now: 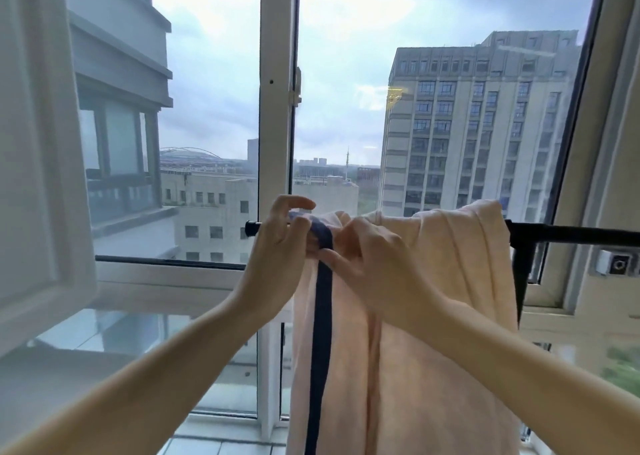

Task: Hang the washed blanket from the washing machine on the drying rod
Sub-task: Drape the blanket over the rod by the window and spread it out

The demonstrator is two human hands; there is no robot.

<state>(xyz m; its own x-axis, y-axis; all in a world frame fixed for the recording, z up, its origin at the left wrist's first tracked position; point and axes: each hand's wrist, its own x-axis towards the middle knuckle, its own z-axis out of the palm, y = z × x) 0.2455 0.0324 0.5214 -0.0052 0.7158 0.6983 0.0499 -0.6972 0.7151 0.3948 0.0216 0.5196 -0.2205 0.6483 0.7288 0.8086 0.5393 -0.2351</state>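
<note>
The pale pink fabric blanket [433, 316] lay draped over the thin black drying rod [571, 230], and both hands met at its upper left corner, right where the cloth crossed the bar. The left hand [277, 247] was curled over the top of the rod, its thumb and bent fingers pinching the dark navy band [322, 316] that edged the blanket. Touching it on the other side, the right hand [374, 260] was clenched into a bunch of pink cloth, its thumb reaching across to press on the same band just below the left hand's pinch. From the grip the navy band dropped straight down between the two forearms, with the pink folds hanging beside it and below the right wrist. Beyond the right hand the blanket rose in a loose hump over the rod, and past that the bare bar ran on to its black upright. Out from the left hand's knuckles only the short capped end of the rod stuck clear. Behind the grip stood the white window frame [277, 108], with a tall grey building [478, 125] outside.
</note>
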